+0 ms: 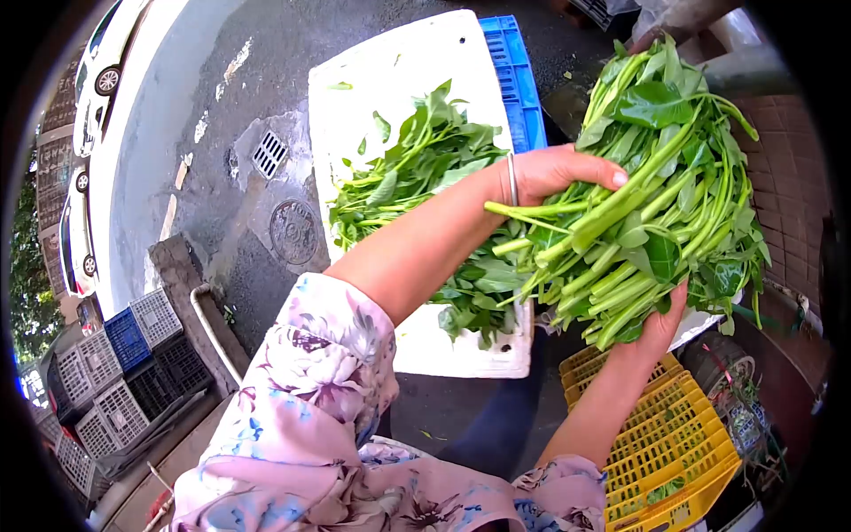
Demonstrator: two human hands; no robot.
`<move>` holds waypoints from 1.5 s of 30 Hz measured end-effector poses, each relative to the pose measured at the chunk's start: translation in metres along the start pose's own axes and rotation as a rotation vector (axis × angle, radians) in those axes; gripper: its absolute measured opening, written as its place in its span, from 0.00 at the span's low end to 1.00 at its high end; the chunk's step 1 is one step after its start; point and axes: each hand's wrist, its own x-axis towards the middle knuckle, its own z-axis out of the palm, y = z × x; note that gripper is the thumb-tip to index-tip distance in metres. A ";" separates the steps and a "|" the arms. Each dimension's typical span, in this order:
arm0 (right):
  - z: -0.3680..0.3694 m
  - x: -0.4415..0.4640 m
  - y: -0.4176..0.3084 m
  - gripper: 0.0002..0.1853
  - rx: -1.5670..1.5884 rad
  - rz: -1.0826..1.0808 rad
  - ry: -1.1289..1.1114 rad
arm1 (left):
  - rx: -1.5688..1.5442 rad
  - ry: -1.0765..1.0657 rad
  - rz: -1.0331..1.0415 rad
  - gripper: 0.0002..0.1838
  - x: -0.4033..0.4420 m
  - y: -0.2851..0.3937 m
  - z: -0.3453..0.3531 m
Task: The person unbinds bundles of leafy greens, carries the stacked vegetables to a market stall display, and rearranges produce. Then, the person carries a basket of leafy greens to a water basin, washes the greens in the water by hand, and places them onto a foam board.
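A large bunch of water spinach (651, 213), with thick pale-green stems and broad leaves, is held up at the right in both my hands. My left hand (563, 173), with a bangle at the wrist, grips it from the upper left, the thumb lying over the stems. My right hand (660, 330) clasps it from below, its fingers mostly hidden under leaves and stems. More loose water spinach (408, 164) lies on a white foam board (399, 66), partly behind my left forearm.
A blue plastic crate (519, 84) shows under the board's right edge. Yellow crates (674, 443) stand at the lower right, beside a small wheel (722, 368). Stacked crates (128, 355), a drain grate (269, 154) and parked cars (97, 89) are at the left.
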 end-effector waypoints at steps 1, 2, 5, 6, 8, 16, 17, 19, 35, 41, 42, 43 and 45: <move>0.028 -0.012 0.017 0.24 -0.011 -0.019 0.014 | 0.071 0.014 0.002 0.15 -0.025 0.021 -0.013; 0.056 -0.026 0.032 0.25 0.013 0.015 -0.002 | 0.137 0.036 0.000 0.17 -0.050 0.037 -0.023; 0.142 -0.056 0.091 0.26 -0.001 -0.115 -0.093 | 0.331 0.070 0.028 0.19 -0.128 0.096 -0.062; 0.169 -0.063 0.111 0.26 -0.004 -0.153 -0.113 | 0.356 0.096 0.062 0.17 -0.149 0.112 -0.081; 0.209 -0.074 0.140 0.25 0.083 -0.125 -0.186 | 0.472 0.049 -0.017 0.18 -0.186 0.147 -0.106; 0.282 -0.081 0.278 0.21 0.129 -0.098 -0.030 | 0.704 0.242 -0.112 0.18 -0.218 0.190 -0.221; 0.282 -0.078 0.307 0.21 0.167 -0.022 0.042 | 0.820 0.307 -0.111 0.18 -0.213 0.184 -0.237; 0.285 -0.079 0.341 0.29 0.337 0.099 0.215 | 0.897 0.442 -0.148 0.18 -0.201 0.164 -0.268; 0.308 -0.049 0.399 0.30 0.430 0.119 0.220 | 1.289 0.499 -0.132 0.29 -0.158 0.207 -0.318; 0.315 -0.075 0.355 0.28 -0.097 0.269 0.233 | 1.433 0.969 -0.109 0.44 -0.136 0.187 -0.374; 0.317 -0.090 0.346 0.29 -0.225 0.348 0.282 | 1.534 1.060 -0.149 0.46 -0.138 0.189 -0.375; 0.316 -0.108 0.341 0.29 -0.354 0.303 0.255 | 1.495 1.045 -0.109 0.48 -0.141 0.192 -0.360; 0.305 -0.134 0.313 0.28 -0.582 0.224 -0.002 | 1.475 1.062 -0.078 0.48 -0.148 0.194 -0.351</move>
